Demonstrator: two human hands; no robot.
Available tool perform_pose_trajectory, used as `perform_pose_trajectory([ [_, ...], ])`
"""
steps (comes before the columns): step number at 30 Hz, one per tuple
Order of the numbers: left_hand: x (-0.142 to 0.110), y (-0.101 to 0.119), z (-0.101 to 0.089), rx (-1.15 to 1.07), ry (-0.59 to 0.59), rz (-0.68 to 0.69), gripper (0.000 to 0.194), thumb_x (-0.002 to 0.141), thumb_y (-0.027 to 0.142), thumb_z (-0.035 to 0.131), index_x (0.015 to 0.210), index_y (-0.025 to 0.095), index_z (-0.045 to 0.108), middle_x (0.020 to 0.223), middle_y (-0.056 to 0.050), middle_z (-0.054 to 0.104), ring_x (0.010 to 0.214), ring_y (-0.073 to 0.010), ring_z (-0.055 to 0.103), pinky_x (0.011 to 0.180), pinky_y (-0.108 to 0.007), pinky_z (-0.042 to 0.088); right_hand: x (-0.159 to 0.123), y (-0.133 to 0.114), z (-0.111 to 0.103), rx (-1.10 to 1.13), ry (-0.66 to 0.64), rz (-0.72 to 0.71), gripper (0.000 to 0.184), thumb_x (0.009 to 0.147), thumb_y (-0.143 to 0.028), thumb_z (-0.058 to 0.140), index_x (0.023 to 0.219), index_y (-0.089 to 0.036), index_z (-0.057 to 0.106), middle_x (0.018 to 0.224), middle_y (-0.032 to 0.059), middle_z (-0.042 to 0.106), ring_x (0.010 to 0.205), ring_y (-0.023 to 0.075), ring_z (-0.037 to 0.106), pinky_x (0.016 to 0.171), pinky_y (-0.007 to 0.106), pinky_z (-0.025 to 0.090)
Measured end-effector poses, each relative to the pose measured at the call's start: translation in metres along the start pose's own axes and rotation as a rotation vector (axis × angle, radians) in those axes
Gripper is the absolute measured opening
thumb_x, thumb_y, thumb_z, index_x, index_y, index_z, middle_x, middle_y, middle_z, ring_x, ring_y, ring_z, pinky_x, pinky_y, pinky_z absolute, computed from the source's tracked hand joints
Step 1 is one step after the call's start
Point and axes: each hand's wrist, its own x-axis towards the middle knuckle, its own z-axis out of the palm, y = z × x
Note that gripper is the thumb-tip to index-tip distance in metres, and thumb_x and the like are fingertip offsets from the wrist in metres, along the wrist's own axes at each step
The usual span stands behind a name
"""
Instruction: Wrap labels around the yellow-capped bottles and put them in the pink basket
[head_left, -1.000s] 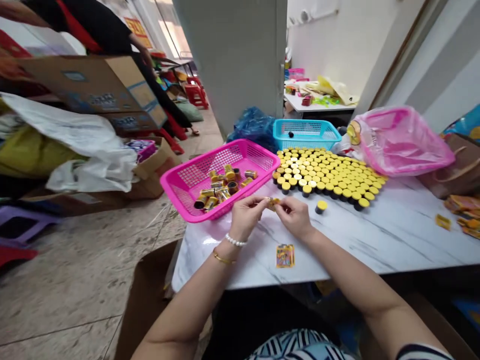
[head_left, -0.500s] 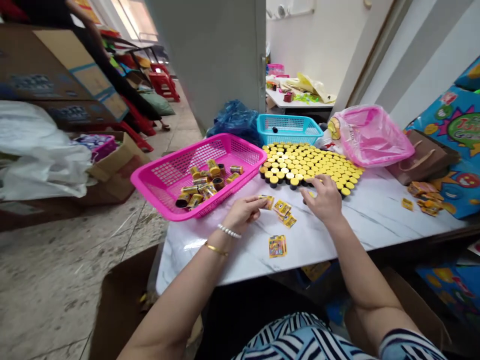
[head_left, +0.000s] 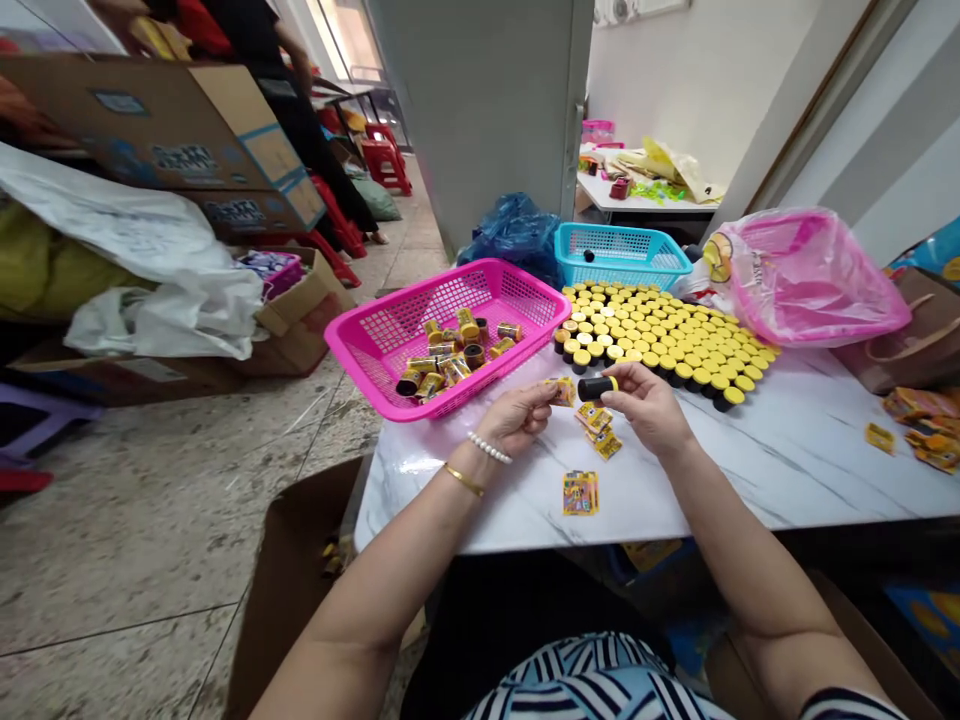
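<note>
My left hand [head_left: 519, 418] pinches a small yellow printed label [head_left: 561, 390] between thumb and fingers. Close by on its right, my right hand [head_left: 651, 408] grips a black canister with a yellow cap [head_left: 595, 388], tilted on its side with its black end toward the label. Below the hands lie a few loose yellow labels [head_left: 600, 430], and nearer me is a small stack of labels [head_left: 580, 494]. Many yellow-capped black canisters [head_left: 667, 335] stand upright in a packed group behind my right hand. Canisters wrapped in yellow labels [head_left: 454, 368] lie jumbled in the pink basket [head_left: 360, 376].
A blue basket [head_left: 622, 270] holding a small black piece stands behind the canisters. To its right sits a plastic-lined pink basket [head_left: 821, 275]. More yellow packets [head_left: 926, 425] lie at the table's right end. A person [head_left: 270, 80] stands behind cardboard boxes [head_left: 202, 150] at the left.
My right hand has picked up a black canister from the group's front edge and brought it left beside the label in my left hand. The camera view has turned left.
</note>
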Motion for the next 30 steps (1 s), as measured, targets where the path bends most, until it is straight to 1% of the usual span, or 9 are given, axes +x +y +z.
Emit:
perform_pose_trajectory([
  [3,-0.001,-0.001,0.001,-0.012,-0.009,0.017,0.029,0.073,0.021,0.091,0.093,0.008,0.074,0.078,-0.003,0.069,0.044,0.0027,0.035,0.035,-0.008,0.019,0.006,0.006,0.013,-0.022,-0.01,0.043,0.042,0.069,-0.04,0.09,0.101,-0.022,0.069,0.095,0.002,0.075,0.088,0.0166,0.071,0.085,0.035,0.062],
  [7,0.0,-0.001,0.0,-0.037,0.0,0.042,0.031,0.071,0.021,0.092,0.09,0.008,0.072,0.077,-0.002,0.068,0.044,0.0032,0.034,0.036,-0.008,0.018,0.009,0.008,0.019,-0.123,0.061,0.056,0.042,0.069,-0.041,0.088,0.099,-0.021,0.066,0.089,0.0014,0.072,0.082,0.0164,0.068,0.081,0.035,0.06],
  [13,-0.002,-0.001,0.0,-0.044,0.014,0.081,0.031,0.073,0.024,0.091,0.089,0.007,0.071,0.085,-0.008,0.073,0.044,0.003,0.035,0.036,-0.009,0.018,0.012,-0.001,0.027,-0.348,0.106,-0.085,0.032,0.071,-0.035,0.084,0.093,-0.021,0.065,0.088,-0.0005,0.066,0.084,0.0155,0.065,0.083,0.034,0.058],
  [17,-0.003,-0.003,0.003,-0.065,0.012,0.112,0.036,0.073,0.028,0.092,0.096,0.006,0.074,0.079,-0.005,0.071,0.043,0.002,0.039,0.036,-0.01,0.02,0.017,-0.008,0.035,-0.211,0.051,0.003,0.039,0.07,-0.04,0.087,0.095,-0.022,0.063,0.091,0.0001,0.07,0.08,0.0146,0.068,0.084,0.036,0.063],
  [20,-0.002,-0.002,0.002,-0.099,0.041,0.138,0.031,0.074,0.028,0.091,0.091,0.007,0.073,0.072,-0.001,0.067,0.041,0.002,0.038,0.035,-0.01,0.021,0.023,-0.01,0.04,-0.093,0.005,0.092,0.045,0.069,-0.046,0.089,0.094,-0.023,0.059,0.099,0.0018,0.074,0.083,0.0175,0.074,0.083,0.04,0.067],
  [22,-0.001,0.0,0.001,-0.102,0.055,0.141,0.028,0.077,0.027,0.088,0.09,0.007,0.073,0.073,-0.002,0.069,0.04,0.0024,0.036,0.035,-0.011,0.021,0.026,-0.008,0.04,-0.084,-0.025,0.109,0.046,0.071,-0.048,0.087,0.094,-0.024,0.056,0.091,0.0001,0.074,0.08,0.0187,0.076,0.079,0.041,0.068],
  [25,0.0,0.002,-0.001,-0.108,0.064,0.141,0.024,0.081,0.025,0.085,0.091,0.008,0.073,0.081,-0.006,0.074,0.04,0.0027,0.035,0.034,-0.011,0.018,0.028,-0.004,0.037,-0.303,0.013,-0.046,0.04,0.076,-0.044,0.083,0.098,-0.025,0.056,0.078,-0.0027,0.07,0.071,0.0168,0.072,0.075,0.036,0.065],
  [28,0.0,0.002,-0.001,-0.125,0.068,0.14,0.019,0.081,0.022,0.083,0.087,0.008,0.071,0.086,-0.008,0.075,0.04,0.003,0.034,0.034,-0.011,0.017,0.025,0.002,0.032,-0.576,0.061,-0.251,0.033,0.079,-0.039,0.08,0.099,-0.025,0.059,0.084,-0.0004,0.071,0.075,0.0171,0.071,0.078,0.035,0.063],
  [30,0.0,0.001,-0.002,-0.132,0.071,0.142,0.017,0.081,0.02,0.082,0.085,0.008,0.07,0.079,-0.006,0.073,0.04,0.0026,0.033,0.035,-0.011,0.018,0.023,0.005,0.029,-0.608,0.06,-0.285,0.032,0.079,-0.038,0.08,0.1,-0.025,0.059,0.091,0.0014,0.073,0.08,0.0186,0.073,0.082,0.036,0.063],
])
